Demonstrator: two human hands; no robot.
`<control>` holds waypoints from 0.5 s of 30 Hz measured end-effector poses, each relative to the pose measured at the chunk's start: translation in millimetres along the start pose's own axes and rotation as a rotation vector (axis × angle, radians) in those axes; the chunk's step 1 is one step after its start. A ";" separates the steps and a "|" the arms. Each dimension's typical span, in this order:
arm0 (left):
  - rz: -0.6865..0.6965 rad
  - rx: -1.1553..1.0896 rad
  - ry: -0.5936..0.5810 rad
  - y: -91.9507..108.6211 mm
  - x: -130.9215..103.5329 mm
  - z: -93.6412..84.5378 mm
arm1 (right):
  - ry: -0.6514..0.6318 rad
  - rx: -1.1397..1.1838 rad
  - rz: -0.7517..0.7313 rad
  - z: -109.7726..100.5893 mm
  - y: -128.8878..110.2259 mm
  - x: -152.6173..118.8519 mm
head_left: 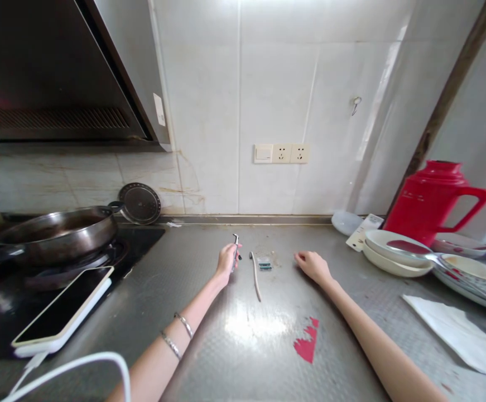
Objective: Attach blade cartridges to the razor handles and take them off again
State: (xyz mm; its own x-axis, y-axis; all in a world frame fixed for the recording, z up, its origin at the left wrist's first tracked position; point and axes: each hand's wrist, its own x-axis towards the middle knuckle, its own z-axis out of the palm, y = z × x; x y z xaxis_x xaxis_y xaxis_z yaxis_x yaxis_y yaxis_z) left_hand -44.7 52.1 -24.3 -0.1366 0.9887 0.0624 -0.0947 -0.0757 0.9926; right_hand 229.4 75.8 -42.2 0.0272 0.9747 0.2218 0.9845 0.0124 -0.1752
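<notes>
My left hand (227, 260) is closed around a slim silver tool (236, 241) with a dark, bent tip that points up. Its exact kind is too small to make out. Just right of that hand, a pale thin stick (256, 279) with a small dark head lies on the steel counter. Beside the stick is a small clear packet (264, 263) with teal-and-dark strips. My right hand (314, 267) rests on the counter to the right of the packet, fingers curled in, with nothing seen in it. A jagged red scrap (307, 341) lies nearer to me, between my forearms.
On the left are a gas stove with a steel pan (62, 229) and a phone (65, 312) on a white block with a cable. A red thermos jug (429, 198), stacked bowls (397, 262) and a white napkin (456, 335) occupy the right. Wall sockets (282, 153) are ahead.
</notes>
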 end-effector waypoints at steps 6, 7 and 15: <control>0.075 0.027 -0.034 6.5 -3.4 0.5 | -0.170 0.189 -0.213 -22.6 -58.3 -14.0; 0.087 0.036 -0.040 7.1 -3.6 0.4 | -0.241 0.210 -0.251 -24.7 -69.9 -17.5; 0.135 0.050 -0.064 8.5 -3.9 -0.4 | -0.263 0.032 -0.265 -13.8 -126.6 -43.5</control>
State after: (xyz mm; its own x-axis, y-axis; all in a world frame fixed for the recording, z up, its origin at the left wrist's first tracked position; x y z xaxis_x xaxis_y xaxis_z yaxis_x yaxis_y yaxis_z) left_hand -45.3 47.5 -16.1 -0.0818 0.9763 0.2006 -0.0300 -0.2036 0.9786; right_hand 105.9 28.8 -16.5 -0.2770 0.9608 0.0105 0.9455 0.2745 -0.1752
